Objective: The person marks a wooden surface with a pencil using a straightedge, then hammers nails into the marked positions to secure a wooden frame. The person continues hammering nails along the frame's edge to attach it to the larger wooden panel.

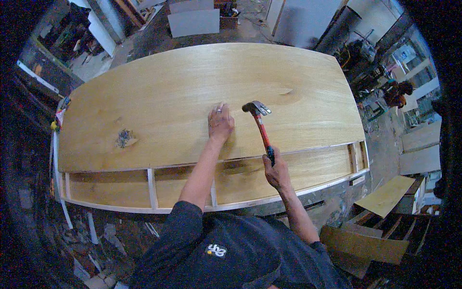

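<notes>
A large pale plywood sheet point(192, 77) lies across a wooden frame point(152, 188) whose near strip shows open bays. My left hand point(221, 124), with a ring on one finger, rests on the sheet near its middle. Its fingers are curled in, and whatever they hold, if anything, is hidden. My right hand point(277, 172) is closed round the lower handle of a claw hammer point(262, 130) with a red and black grip. The hammer's dark metal head is raised to the right of my left hand. A small heap of dark thin pieces, seemingly nails point(125, 138), lies on the sheet at left.
Plywood offcuts point(387, 195) and a wooden crate-like frame point(370, 241) stand at the lower right. Wood scraps point(103, 231) litter the floor at lower left. Pale boards point(195, 21) stand beyond the far edge. A person point(397, 92) is low down at the far right.
</notes>
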Motion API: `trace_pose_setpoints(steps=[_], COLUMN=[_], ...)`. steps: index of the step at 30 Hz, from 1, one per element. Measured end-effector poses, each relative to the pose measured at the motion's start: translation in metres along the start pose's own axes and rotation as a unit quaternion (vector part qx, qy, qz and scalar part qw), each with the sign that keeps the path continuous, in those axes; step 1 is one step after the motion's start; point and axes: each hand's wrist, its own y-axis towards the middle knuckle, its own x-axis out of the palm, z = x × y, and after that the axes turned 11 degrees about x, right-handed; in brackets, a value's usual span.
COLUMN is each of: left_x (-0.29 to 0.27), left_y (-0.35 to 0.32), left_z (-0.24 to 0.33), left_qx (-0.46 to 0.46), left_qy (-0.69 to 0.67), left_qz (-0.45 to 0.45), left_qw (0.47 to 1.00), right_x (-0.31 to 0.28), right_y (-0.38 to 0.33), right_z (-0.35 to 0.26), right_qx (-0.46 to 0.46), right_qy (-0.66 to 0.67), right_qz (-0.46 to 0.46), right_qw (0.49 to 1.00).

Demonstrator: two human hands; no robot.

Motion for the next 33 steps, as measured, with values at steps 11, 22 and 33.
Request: trace_pose_setpoints(steps=[11,22,33], left_x=[-0.013,-0.015,-0.056], left_y=[-0.017,-0.019,-0.116], left_z=[0.006,-0.001,-0.066], left_qx=[-0.049,0.102,-0.008], left_qy=[0.056,0.062,0.039], left_qz=[-0.124,-0.149,-0.055], left_qw=[0.989,0.982,0.998], right_x=[0.003,0.032,0.062], right_y=[0.051,0.036,0.036], right_z=[-0.027,0.005,0.065], right_qx=[0.013,-0.017,0.046], right_qy=[-0.132,0.014,0.183], right_qz=[-0.049,-0.023,-0.119], right_qw=[0.99,0.999,0.975])
